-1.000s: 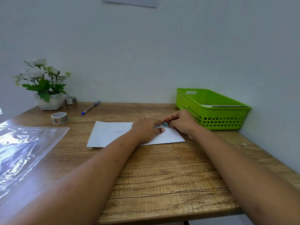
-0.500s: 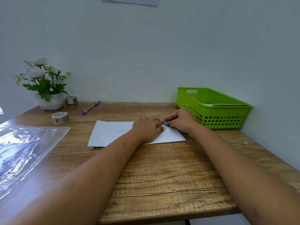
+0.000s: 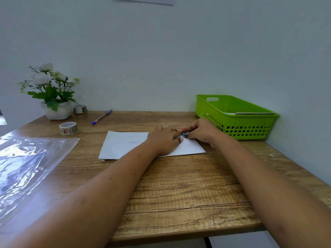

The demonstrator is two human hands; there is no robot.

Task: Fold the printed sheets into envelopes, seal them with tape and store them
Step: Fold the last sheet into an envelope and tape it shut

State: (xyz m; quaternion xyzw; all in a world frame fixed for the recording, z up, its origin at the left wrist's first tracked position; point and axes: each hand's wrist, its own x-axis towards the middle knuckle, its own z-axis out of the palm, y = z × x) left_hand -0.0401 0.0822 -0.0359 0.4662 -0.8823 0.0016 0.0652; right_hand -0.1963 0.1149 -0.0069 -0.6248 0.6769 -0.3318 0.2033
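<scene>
A folded white sheet (image 3: 125, 145) with a small blue pen mark lies flat on the wooden table (image 3: 179, 194), mid-way back. My left hand (image 3: 164, 140) rests on its right part with fingers extended, pressing the paper down. My right hand (image 3: 202, 131) is just to the right, fingers curled, pinching a small blue piece of tape (image 3: 184, 135) at the sheet's far edge. The fingertips of both hands meet at the tape. A patterned tape roll (image 3: 68, 128) stands to the left of the sheet.
A green basket (image 3: 250, 126) holding paper (image 3: 250, 113) sits at the back right against the wall. A blue pen (image 3: 102, 116), a second tape roll (image 3: 80, 109) and a potted white-flower plant (image 3: 53, 97) are at the back left. A clear plastic sleeve (image 3: 26, 167) covers the left side.
Both hands stay at the same spot on the sheet. The fingertips have closed in slightly around the blue tape piece.
</scene>
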